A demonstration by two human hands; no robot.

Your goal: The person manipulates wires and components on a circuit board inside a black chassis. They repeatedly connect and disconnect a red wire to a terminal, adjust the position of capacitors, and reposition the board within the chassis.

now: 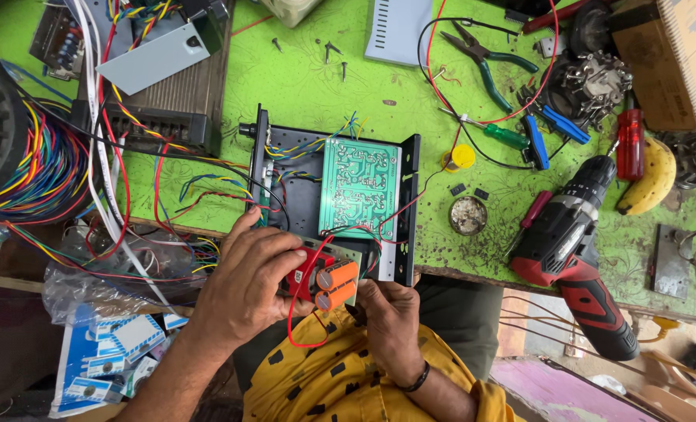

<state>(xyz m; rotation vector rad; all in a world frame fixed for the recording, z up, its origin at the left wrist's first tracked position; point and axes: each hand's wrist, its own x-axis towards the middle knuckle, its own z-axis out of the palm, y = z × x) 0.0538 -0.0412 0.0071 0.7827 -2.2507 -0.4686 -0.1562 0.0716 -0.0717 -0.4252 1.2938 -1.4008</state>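
My left hand grips a small circuit board that carries two orange cylindrical capacitors and red parts. My right hand holds the same board from below at its right edge. Red wires loop from this board up into a black metal chassis lying on the green table. A green printed circuit board sits solder-side up inside the chassis, with several coloured wires beside it.
A red and black cordless drill lies at the right. Farther back are green-handled pliers, screwdrivers, a banana, a solder tin and a yellow cap. Bundles of coloured wire crowd the left. Loose screws lie behind the chassis.
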